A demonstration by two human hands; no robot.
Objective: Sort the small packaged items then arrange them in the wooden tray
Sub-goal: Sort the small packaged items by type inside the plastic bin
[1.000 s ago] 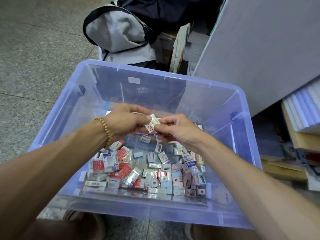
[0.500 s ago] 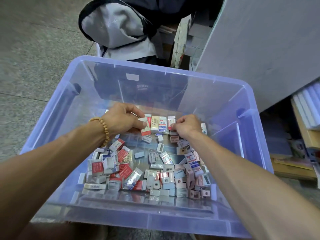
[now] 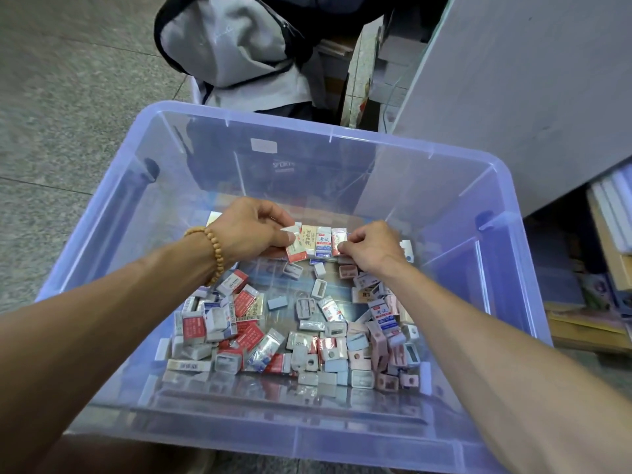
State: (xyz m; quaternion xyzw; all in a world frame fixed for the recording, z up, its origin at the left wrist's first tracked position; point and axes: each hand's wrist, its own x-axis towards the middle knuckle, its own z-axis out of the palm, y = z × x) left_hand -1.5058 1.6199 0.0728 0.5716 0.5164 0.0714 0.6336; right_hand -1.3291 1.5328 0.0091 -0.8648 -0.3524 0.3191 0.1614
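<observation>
Nearest, a loose heap of small packaged items (image 3: 290,340) covers the floor of one clear blue plastic bin (image 3: 509,213), too many to count. Beyond it, four packets (image 3: 316,241) stand in a row at the far end. The left hand (image 3: 254,229) pinches the leftmost one; the right hand (image 3: 371,246), fingers curled, pinches the rightmost. One grey backpack (image 3: 232,46) lies behind the bin.

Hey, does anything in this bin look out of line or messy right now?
Yes. In the short row of packets between both hands, the leftmost red-and-white packet sits tilted. Nearer, loose packets lie jumbled across the clear bin.
</observation>
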